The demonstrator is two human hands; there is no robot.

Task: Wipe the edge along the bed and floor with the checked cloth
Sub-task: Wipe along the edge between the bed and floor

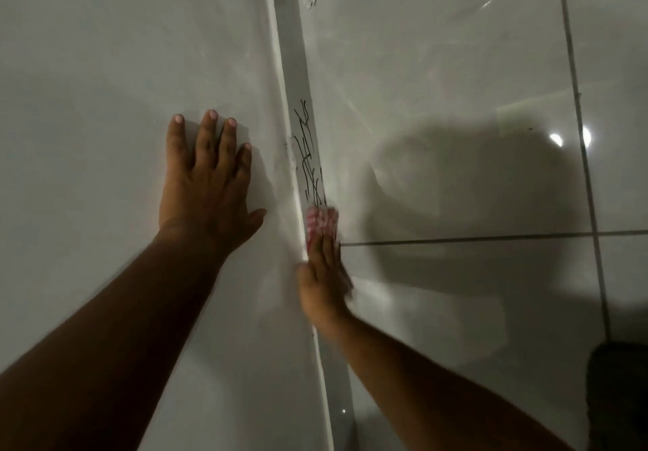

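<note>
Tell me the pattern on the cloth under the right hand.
Red-and-white check on the cloth, seen in the head view, though blurred.

A: Where does the head view look from?

B: From above, tilted steeply down, close over both forearms. The left hand (207, 184) lies flat on the white surface (105, 82); the right hand (324, 275) is at the edge strip (298, 75).

A: How far does it reach?

B: To the tiled floor (456, 82) on the right. The wide lens bends straight lines. There is no second view.

Bare forearms, no sleeves; pale pink-painted fingernails (211, 114).
</note>
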